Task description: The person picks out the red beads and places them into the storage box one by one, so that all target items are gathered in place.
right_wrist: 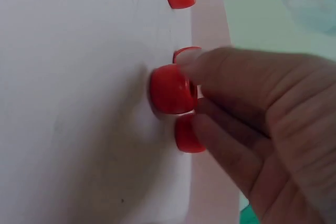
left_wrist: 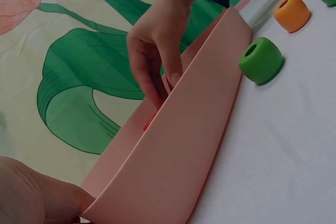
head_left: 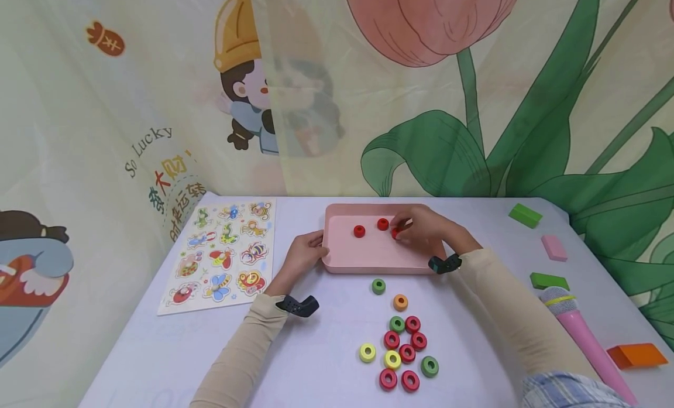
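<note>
My left hand (head_left: 301, 257) holds the left side of a pink tray (head_left: 363, 260), its thumb by the rim in the left wrist view. Over the tray's right part, my right hand (head_left: 425, 224) has its thumb and fingers about a red bead (right_wrist: 170, 90), seemingly pinching it at the tray floor. Several red beads lie inside; one red bead (head_left: 359, 231) sits farther left and another red bead (head_left: 382, 224) closer to the fingers. A further red bead (right_wrist: 188, 134) shows beside the fingertips in the right wrist view, partly covered by them.
In front of the tray lie loose beads, including a green bead (head_left: 378, 286), an orange bead (head_left: 401, 302) and a yellow bead (head_left: 367, 353). An insect picture board (head_left: 231, 286) is at left. Right stand a pink microphone (head_left: 592, 343), a green block (head_left: 525, 215) and an orange block (head_left: 637, 356).
</note>
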### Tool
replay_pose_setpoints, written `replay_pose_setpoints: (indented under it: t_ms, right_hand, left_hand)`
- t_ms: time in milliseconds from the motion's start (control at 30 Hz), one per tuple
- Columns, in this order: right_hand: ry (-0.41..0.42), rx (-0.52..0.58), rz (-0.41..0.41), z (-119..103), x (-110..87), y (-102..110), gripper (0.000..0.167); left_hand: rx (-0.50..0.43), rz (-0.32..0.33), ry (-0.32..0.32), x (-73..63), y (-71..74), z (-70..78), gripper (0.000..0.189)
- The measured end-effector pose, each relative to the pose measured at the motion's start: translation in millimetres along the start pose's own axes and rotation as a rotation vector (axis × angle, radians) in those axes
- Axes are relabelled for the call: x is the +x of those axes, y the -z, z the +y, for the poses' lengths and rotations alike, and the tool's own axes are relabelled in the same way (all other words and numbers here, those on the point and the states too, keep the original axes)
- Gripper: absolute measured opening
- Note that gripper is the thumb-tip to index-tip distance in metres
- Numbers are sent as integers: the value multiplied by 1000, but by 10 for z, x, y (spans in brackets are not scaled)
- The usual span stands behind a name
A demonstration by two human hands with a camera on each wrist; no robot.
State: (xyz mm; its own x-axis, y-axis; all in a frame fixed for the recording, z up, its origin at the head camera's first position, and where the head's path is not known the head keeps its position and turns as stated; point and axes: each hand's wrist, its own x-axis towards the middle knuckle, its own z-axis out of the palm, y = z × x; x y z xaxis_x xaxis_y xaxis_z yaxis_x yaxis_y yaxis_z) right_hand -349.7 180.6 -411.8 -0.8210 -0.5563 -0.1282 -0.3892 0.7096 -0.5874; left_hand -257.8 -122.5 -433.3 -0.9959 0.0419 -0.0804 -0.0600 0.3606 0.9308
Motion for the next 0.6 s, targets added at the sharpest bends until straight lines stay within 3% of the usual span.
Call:
replay_pose_setpoints:
  t_ms: [133,300,600]
  right_hand:
    - [4,47,34,-55,-84,49,32]
    - [73,86,58,-138,-265,99,36]
    - [202,117,85,-286,-829,-94,35]
  left_hand:
    - [-6,-2,7,-3,-1,10,51]
    - [-4,1,2,-7,-3,17,51]
    - [-3,2,13,-8,-12,-3,51]
